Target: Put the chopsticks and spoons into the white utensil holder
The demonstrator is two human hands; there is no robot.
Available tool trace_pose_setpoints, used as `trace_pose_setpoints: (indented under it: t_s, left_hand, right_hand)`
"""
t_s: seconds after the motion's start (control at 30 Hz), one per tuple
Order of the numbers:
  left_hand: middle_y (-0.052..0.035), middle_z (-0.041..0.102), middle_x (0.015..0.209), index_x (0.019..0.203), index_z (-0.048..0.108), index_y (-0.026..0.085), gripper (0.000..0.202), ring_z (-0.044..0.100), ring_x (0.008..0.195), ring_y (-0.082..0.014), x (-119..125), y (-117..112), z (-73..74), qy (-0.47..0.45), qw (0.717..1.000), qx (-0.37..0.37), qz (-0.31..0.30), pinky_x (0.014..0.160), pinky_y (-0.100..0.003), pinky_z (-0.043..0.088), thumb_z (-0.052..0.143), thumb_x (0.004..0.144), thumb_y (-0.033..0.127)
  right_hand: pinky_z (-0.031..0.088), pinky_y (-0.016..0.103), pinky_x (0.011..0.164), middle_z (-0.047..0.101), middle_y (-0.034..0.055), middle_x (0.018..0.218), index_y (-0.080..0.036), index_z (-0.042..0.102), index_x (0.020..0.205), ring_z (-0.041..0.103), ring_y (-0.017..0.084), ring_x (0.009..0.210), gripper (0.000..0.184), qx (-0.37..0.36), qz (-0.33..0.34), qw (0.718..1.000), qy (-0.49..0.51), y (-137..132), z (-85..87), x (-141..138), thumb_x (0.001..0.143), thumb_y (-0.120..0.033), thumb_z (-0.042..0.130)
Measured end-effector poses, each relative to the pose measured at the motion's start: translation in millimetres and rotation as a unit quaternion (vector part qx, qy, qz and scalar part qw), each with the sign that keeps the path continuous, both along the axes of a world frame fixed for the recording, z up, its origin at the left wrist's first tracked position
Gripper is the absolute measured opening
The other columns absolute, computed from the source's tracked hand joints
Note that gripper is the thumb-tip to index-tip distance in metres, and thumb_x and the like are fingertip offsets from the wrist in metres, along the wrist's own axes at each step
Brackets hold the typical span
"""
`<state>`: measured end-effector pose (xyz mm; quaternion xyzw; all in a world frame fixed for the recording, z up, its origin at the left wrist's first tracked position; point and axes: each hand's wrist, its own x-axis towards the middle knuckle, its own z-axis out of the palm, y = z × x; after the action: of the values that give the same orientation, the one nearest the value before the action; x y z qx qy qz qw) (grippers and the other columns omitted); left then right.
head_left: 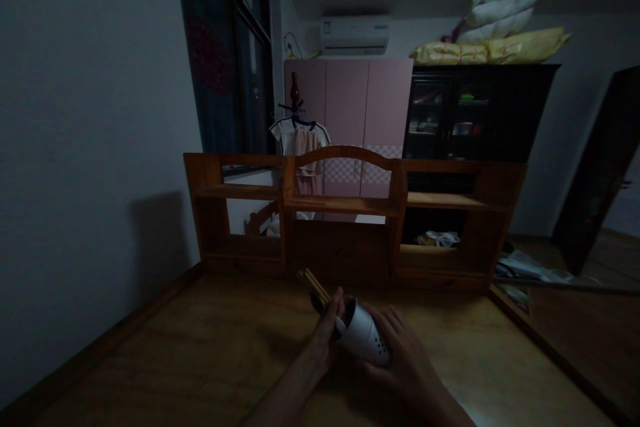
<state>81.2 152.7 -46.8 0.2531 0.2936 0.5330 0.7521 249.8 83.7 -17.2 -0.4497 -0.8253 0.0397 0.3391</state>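
**Grey-white cylindrical container with small round holes (pixel 364 335), its mouth turned toward the left hand (pixel 325 328)**

The container lies between the two hands, over the table top of yellowish-brown wood (pixel 190 353); whether its underside touches this wood, I cannot tell. Its long axis is tilted: the dark open mouth points away from the person and to the left, and the pierced end lies nearer, to the right. The right hand (pixel 403 350) is closest to this pierced end, and its fingers are bent around the container's side, with a gap only as wide as the container itself. The left hand is at the mouth side. Its fingers are closed, and they appear to have hold of a bundle of thin, pale tan sticks (pixel 314 285), which stands out beyond the mouth, to the left and away from the person. Whether the left fingers also press on the container's rim is not clear in this dim light.

Counted: two hands, one container, one bundle; the sticks in it are at least two, but the exact number I cannot tell. Beyond the container stands one brown wooden shelf unit (pixel 340 203) with three sections, the middle one arched on top.
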Motion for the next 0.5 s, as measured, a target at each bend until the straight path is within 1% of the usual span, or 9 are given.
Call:
trace_pose_setpoints:
  t_s: [0.07,0.2,0.27,0.37,0.43,0.5]
  left_hand:
    - [-0.0081,0.066,0.092,0.097,0.065,0.012,0.051,0.061,0.080,-0.0178,0,-3,6.6,-0.030,0.999,-0.008,0.007,0.071,-0.027,0.047,0.073,0.071,0.055]
    - [-0.0078,0.068,0.092,0.091,0.068,0.011,0.043,0.063,0.080,-0.0171,-1,-8,17.5,-0.059,0.997,-0.028,0.027,0.073,-0.026,0.049,0.078,0.069,0.046]
    - [-0.0073,0.069,0.091,0.090,0.068,0.012,0.041,0.064,0.080,-0.0172,-2,-7,20.1,-0.058,0.998,-0.029,0.028,0.072,-0.025,0.049,0.078,0.069,0.046]
    - [-0.0083,0.069,0.093,0.089,0.067,0.011,0.043,0.064,0.077,-0.0173,-5,-3,19.7,-0.045,0.999,-0.021,0.022,0.069,-0.026,0.049,0.076,0.071,0.049]
    - [-0.0096,0.069,0.096,0.080,0.064,0.012,0.043,0.064,0.072,-0.0172,-7,2,18.3,-0.051,0.998,-0.023,0.029,0.066,-0.027,0.050,0.075,0.071,0.053]
    - [-0.0097,0.070,0.093,0.067,0.054,0.016,0.045,0.064,0.067,-0.0165,-8,7,17.7,-0.078,0.996,-0.035,0.040,0.063,-0.028,0.050,0.074,0.070,0.055]
  right_hand:
    - [0.032,0.050,0.105,0.052,0.0079,0.130,-0.029,0.032,0.147,0.046,0.032,0.116,0.085,-0.004,0.001,1.000,0.001,-1,0.1,-1,0.073,-0.033,0.074]
    - [0.037,0.045,0.100,0.053,0.0072,0.128,-0.030,0.033,0.146,0.047,0.031,0.114,0.085,-0.019,0.003,1.000,0.012,-2,0.8,-3,0.073,-0.036,0.076]
    - [0.039,0.043,0.097,0.052,0.0071,0.128,-0.031,0.033,0.146,0.047,0.030,0.113,0.085,-0.027,0.008,0.999,0.020,-3,0.8,-3,0.073,-0.037,0.077]
    - [0.042,0.041,0.092,0.054,0.0076,0.124,-0.030,0.036,0.144,0.048,0.030,0.110,0.083,-0.035,0.013,0.999,0.024,-3,-0.2,-3,0.073,-0.036,0.077]
    - [0.043,0.041,0.090,0.054,0.0079,0.121,-0.028,0.039,0.142,0.049,0.030,0.107,0.081,-0.037,0.014,0.999,0.024,-2,-0.9,-4,0.072,-0.036,0.078]
    - [0.043,0.040,0.090,0.055,0.0077,0.120,-0.028,0.042,0.140,0.049,0.030,0.107,0.078,-0.038,0.009,0.999,0.025,-2,-1.1,-4,0.071,-0.035,0.078]
